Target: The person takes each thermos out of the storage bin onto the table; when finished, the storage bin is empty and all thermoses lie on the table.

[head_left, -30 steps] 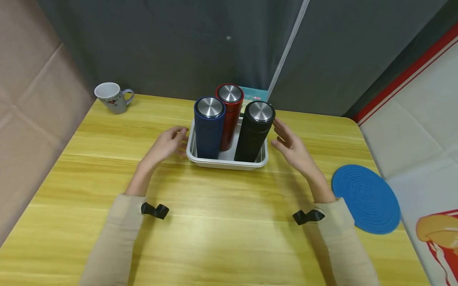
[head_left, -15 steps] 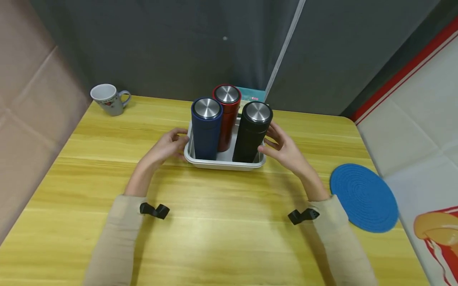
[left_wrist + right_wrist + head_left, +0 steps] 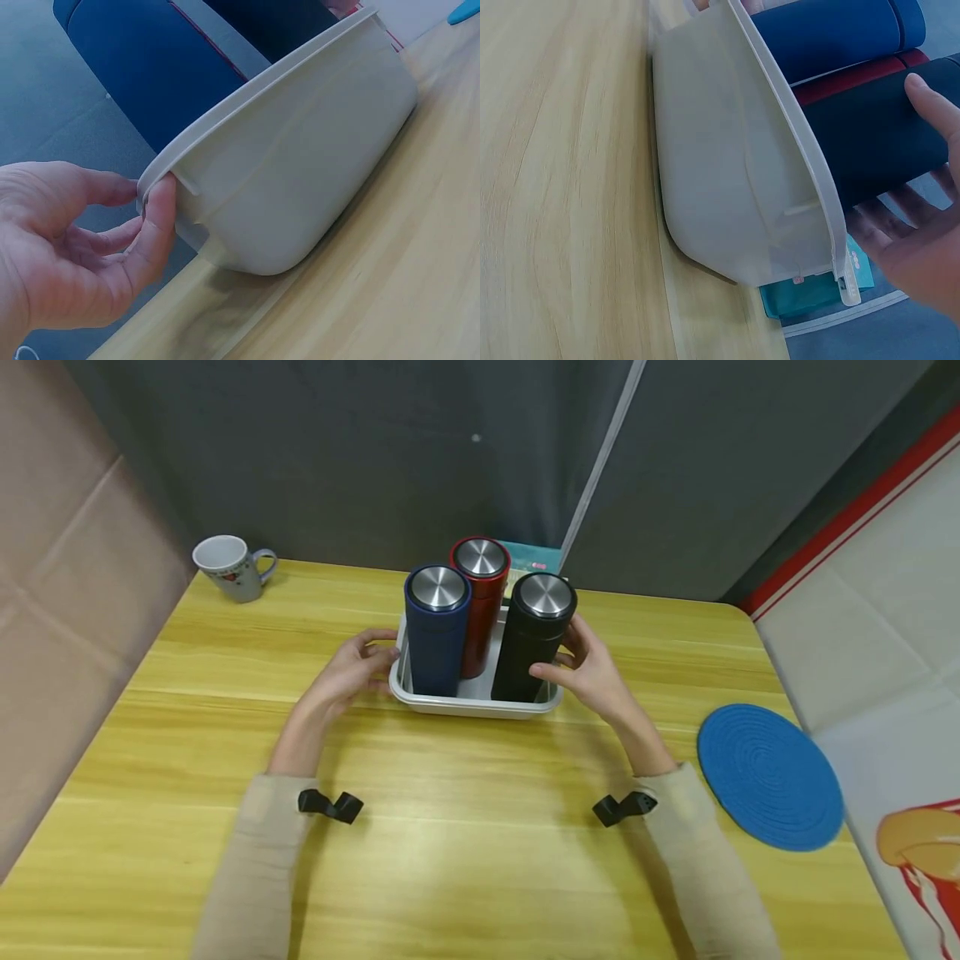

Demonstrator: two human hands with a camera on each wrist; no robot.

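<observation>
A white plastic tub (image 3: pixel 474 707) holds three upright thermos flasks with steel-topped lids: a blue flask (image 3: pixel 437 643), a red flask (image 3: pixel 486 602) behind, and a black flask (image 3: pixel 531 639) at the right. My left hand (image 3: pixel 358 666) pinches the tub's left rim; in the left wrist view the thumb (image 3: pixel 112 187) lies at the rim and a finger hooks under it. My right hand (image 3: pixel 592 672) holds the black flask at its right side, thumb across the front and fingers behind. The right wrist view shows that thumb (image 3: pixel 930 101) over the flask's dark body.
A grey patterned mug (image 3: pixel 236 572) stands at the far left of the wooden table (image 3: pixel 450 843). To the right lies a round blue mat (image 3: pixel 771 777). A teal packet (image 3: pixel 532 557) sits behind the flasks, against the dark grey partition (image 3: pixel 337 460).
My right hand has moved left from beside the black flask onto it, its thumb now across the front. My left hand has closed in on the tub's rim. The tub and flasks stay put.
</observation>
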